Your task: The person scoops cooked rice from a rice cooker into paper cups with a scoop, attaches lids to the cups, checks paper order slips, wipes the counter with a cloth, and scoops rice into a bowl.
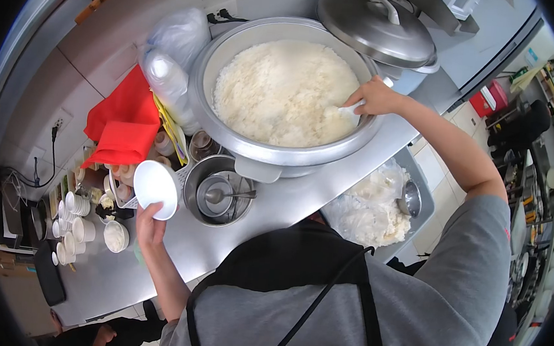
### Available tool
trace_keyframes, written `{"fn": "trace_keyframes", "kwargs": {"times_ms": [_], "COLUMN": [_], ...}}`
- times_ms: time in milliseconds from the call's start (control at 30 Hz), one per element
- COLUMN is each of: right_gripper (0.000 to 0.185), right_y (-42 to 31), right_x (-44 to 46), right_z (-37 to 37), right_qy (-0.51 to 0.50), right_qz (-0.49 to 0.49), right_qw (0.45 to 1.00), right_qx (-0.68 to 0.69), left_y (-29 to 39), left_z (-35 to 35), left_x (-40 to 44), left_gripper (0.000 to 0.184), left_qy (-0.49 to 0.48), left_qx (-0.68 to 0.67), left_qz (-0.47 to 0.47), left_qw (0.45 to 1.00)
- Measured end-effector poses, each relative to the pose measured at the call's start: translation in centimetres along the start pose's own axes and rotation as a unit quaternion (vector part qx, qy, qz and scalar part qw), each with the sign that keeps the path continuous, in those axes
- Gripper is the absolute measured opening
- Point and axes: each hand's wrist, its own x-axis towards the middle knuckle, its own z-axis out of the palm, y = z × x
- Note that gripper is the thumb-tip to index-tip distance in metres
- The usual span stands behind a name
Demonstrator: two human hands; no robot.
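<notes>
A large metal rice pot (pixel 199 82) full of cooked white rice (pixel 283 89) stands on the steel counter. My right hand (pixel 376 97) reaches over its right rim, fingers closed around the handle of a white rice paddle (pixel 350 108). The paddle's blade is partly sunk in the rice near the right wall. On the left, my left hand (pixel 150 225) grips the lower edge of a white bowl (pixel 156 186), which is tilted and looks bare inside. Just right of that bowl is a metal pot (pixel 190 195) with a ladle (pixel 233 195) in it.
The pot's lid (pixel 376 28) rests behind at the right. Below the counter edge, a grey tub (pixel 422 184) holds bagged rice and a metal scoop (pixel 410 198). Stacked paper cups (pixel 78 204), a red cloth (pixel 125 122) and plastic bags (pixel 177 41) crowd the left. Another person's hand (pixel 106 335) shows bottom left.
</notes>
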Motion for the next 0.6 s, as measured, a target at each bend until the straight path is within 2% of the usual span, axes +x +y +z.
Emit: {"fn": "trace_keyframes", "kwargs": {"times_ms": [133, 233, 300, 333, 367, 400, 533, 600], "right_gripper": [0.028, 0.026, 0.019, 0.019, 0.015, 0.011, 0.003, 0.005], "right_y": [-1.2, -2.1, -1.6, -0.7, 0.5, 0.7, 0.0, -0.7], "right_x": [0.1, 0.8, 1.7, 2.6, 3.9, 4.4, 5.0, 5.0], "right_z": [-1.8, -3.1, -3.7, -3.8, -3.7, -3.7, -3.1, -3.0], "right_qy": [-0.010, 0.023, 0.146, 0.145, 0.126, 0.103, 0.098, 0.051], "right_qz": [-0.023, -0.011, -0.023, -0.022, 0.015, 0.052, 0.002, -0.009], "right_qw": [0.999, 0.997, 0.988, 0.989, 0.970, 0.920, 0.905, 0.935], "right_qx": [-0.020, -0.067, -0.035, -0.035, -0.208, -0.374, -0.414, -0.352], "left_y": [0.1, -0.1, -0.7, -0.8, -0.8, -0.8, -1.0, -0.6], "left_z": [2.8, 3.8, 4.2, 4.6, 5.0, 5.3, 5.5, 6.0], "left_x": [1.3, 2.1, 2.7, 2.7, 2.7, 2.7, 3.0, 2.8], "left_gripper": [0.062, 0.063, 0.065, 0.065, 0.066, 0.066, 0.066, 0.066], "left_qy": [-0.026, -0.046, -0.048, -0.049, -0.052, -0.056, -0.056, -0.050], "left_qx": [-0.026, -0.037, -0.040, -0.040, -0.040, -0.040, -0.029, -0.030], "left_qz": [-0.006, -0.015, -0.024, -0.026, -0.031, -0.035, -0.027, -0.036], "left_qw": [0.999, 0.998, 0.998, 0.998, 0.997, 0.997, 0.998, 0.998]}}
